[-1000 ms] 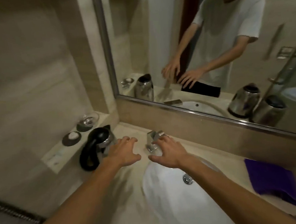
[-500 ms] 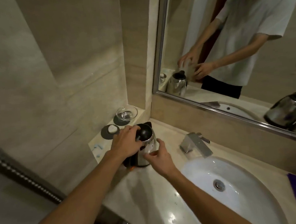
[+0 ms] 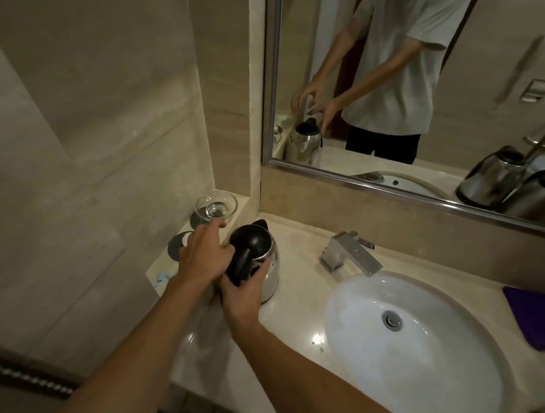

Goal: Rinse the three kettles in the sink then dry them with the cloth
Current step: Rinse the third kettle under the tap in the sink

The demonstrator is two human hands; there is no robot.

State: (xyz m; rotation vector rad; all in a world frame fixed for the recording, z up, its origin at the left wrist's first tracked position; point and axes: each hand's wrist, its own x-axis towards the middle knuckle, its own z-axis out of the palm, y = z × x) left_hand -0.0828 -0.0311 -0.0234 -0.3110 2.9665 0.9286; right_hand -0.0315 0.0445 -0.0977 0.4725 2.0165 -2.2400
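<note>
The steel kettle [image 3: 262,264] stands on the tabletop [image 3: 302,303] at nine o'clock from the sink [image 3: 418,373], lid [image 3: 251,239] shut. The right hand [image 3: 239,293] is wrapped round its black handle [image 3: 241,265] from six o'clock, probably to lift it toward that sink. The left hand [image 3: 204,258] lies loose-fingered against the lid's nine o'clock side, holding nothing, seemingly steadying it. The purple cloth [image 3: 542,314] waits at three o'clock, handy for drying. Two other kettles [image 3: 492,177] show only as reflections in the mirror [image 3: 303,60].

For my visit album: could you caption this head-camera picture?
At a bathroom counter, the right hand grips a steel kettle by its black handle beside the sink, left hand hovering close.
</note>
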